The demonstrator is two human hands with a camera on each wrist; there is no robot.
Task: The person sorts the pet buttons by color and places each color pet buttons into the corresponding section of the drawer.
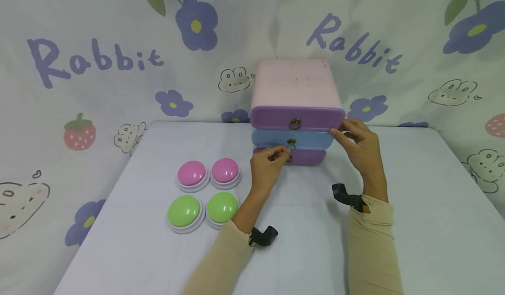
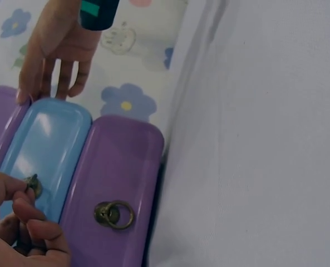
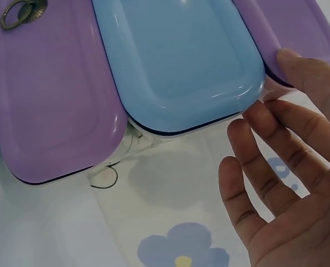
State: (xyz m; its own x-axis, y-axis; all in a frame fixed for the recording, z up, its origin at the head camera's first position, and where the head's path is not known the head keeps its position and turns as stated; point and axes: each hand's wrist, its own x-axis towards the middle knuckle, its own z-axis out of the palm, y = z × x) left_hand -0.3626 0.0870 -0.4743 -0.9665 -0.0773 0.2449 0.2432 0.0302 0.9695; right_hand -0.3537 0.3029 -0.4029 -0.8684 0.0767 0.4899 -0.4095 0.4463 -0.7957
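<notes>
A small drawer cabinet (image 1: 293, 82) with a pink top stands at the back of the table. It has a purple top drawer (image 1: 272, 118), a blue middle drawer (image 1: 315, 140) and a purple bottom drawer (image 1: 309, 157), each with a brass ring pull. My left hand (image 1: 266, 165) pinches the ring pull (image 2: 34, 186) of the blue drawer between thumb and finger. My right hand (image 1: 360, 148) is at the cabinet's right side. In the right wrist view its thumb (image 3: 301, 69) touches the top drawer's edge, and the other fingers extend loosely beside the blue drawer.
Two pink dome buttons (image 1: 192, 173) and two green dome buttons (image 1: 184, 211), all on white bases, sit left of my left forearm on the white table (image 1: 300, 251). A patterned cloth (image 1: 221, 89) hangs behind the cabinet.
</notes>
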